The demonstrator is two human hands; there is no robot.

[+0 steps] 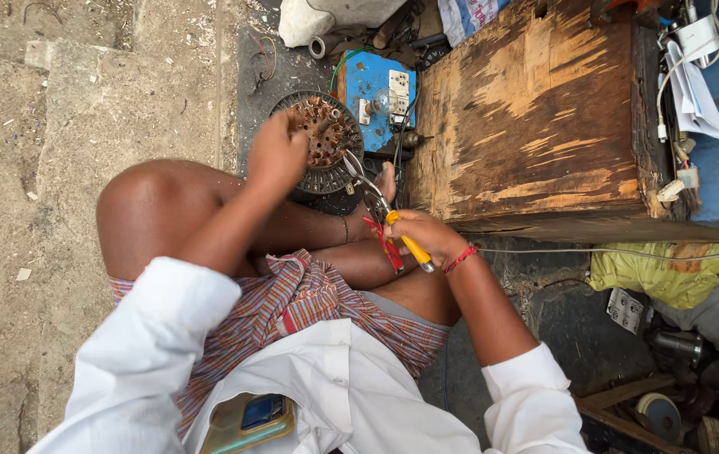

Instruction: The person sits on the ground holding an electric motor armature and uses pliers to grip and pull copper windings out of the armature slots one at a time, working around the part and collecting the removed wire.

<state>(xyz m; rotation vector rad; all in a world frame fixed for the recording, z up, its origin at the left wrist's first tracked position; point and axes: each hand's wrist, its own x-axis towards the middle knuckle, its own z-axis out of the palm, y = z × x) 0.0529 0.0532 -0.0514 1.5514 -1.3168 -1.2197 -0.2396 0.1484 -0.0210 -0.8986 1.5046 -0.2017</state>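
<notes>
Right hand [426, 235] gripping pliers [380, 210], nose touching motor stator [321, 143]

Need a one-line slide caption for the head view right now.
Seated person's left hand steadies a round motor winding while the right hand works yellow-handled pliers at its edge.

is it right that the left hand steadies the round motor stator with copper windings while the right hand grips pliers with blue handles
Not quite: the handles are yellow and red, not blue. The head view shows the right hand gripping the pliers with yellow and red handles, their metal nose at the rim of the round motor stator with copper windings, which the left hand steadies.
</notes>
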